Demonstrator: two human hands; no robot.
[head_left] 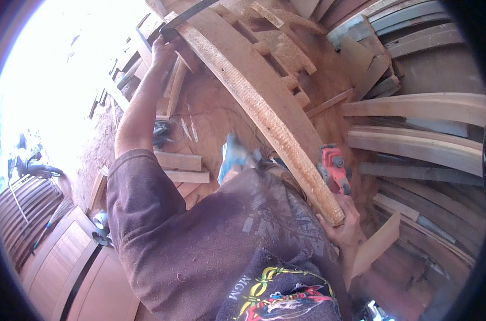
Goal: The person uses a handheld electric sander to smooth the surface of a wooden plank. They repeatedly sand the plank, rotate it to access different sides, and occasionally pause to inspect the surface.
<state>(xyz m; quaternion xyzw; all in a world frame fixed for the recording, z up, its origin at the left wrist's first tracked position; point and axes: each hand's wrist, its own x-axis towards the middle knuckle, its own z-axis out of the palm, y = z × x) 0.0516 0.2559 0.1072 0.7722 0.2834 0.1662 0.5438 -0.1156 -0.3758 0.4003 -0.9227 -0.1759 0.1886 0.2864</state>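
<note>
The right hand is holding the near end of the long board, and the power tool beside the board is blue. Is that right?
Not quite: the power tool is red, not blue, as the head view shows. It is beside the long board, and the right hand is holding the board's near end, just as you said.

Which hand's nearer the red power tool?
Right. The right hand grips the plank's near end, just below the red power tool in the picture; the left hand is up by the far end.
</note>
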